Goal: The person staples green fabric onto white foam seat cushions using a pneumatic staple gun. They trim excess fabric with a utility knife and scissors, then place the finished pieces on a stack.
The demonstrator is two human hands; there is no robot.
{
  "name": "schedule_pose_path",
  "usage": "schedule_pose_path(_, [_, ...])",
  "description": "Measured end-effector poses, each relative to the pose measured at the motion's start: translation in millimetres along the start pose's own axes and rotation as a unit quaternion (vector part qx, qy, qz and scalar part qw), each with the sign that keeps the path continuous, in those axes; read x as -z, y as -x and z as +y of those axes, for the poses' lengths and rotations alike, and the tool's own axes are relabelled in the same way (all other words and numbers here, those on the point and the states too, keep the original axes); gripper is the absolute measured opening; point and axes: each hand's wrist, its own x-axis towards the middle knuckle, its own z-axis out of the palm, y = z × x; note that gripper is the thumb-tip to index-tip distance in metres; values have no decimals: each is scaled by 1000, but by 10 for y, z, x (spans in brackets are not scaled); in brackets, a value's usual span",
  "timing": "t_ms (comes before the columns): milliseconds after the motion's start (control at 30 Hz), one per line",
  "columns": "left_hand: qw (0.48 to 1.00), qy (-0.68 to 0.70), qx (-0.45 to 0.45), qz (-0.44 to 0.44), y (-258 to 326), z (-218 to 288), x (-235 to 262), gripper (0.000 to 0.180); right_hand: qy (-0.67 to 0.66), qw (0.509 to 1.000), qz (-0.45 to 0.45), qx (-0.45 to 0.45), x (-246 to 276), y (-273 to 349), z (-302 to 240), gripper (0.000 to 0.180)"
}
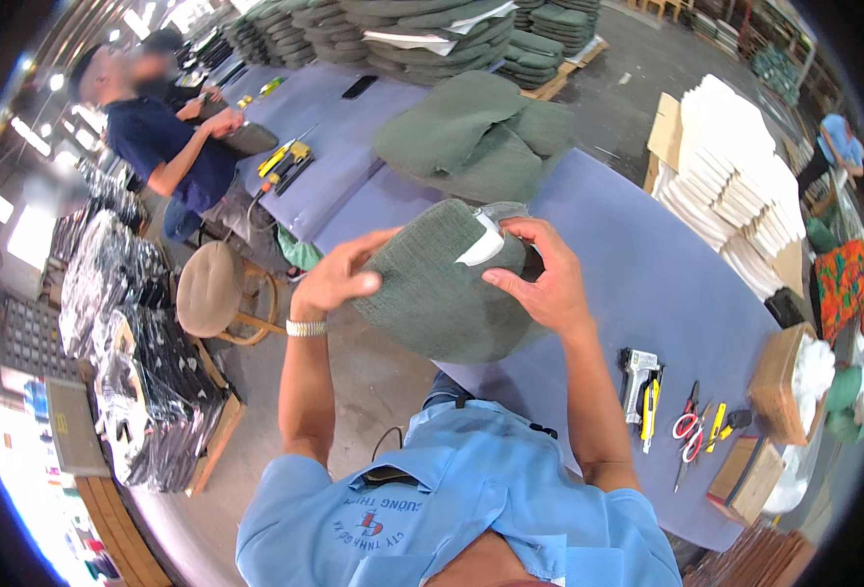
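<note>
Green fabric cushion cover [432, 289], both hands clamped on it, left hand [339, 279], right hand [540, 279], fingertips hidden inside opening.

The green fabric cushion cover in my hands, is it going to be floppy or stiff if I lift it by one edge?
Probably floppy: the green cushion cover bends and sags between the left hand and right hand. It looks light, since fingertips alone carry it. The coarse weave likely grips rather than slips.

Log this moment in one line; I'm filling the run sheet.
left hand: holds cushion cover | right hand: holds cover's opening | tools: on table
</note>
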Motion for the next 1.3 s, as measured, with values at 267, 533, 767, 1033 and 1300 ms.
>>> schedule_pose_path(267, [926, -344, 121, 94, -358, 670, -270, 52, -35, 997, -48, 56, -200, -138, -33, 25])
schedule_pose_path(533, [863, -428, 50, 263, -538, 567, -603, 55, -79, 993, 15, 84, -363, -206, -29, 10])
schedule_pose_path(767, [855, -457, 70, 236, -733, 708, -752, 53, -82, 993, 85, 9, -340, -131, 133, 10])
schedule_pose_path(1033, [857, -469, 24, 211, -845, 715, -806, 53, -113, 979, 168, 28, -345, -181, 74, 10])
schedule_pose_path(1300, [820, -540, -52, 185, -829, 668, -838, 80, -121, 979, 164, -27, -332, -114, 78, 12])
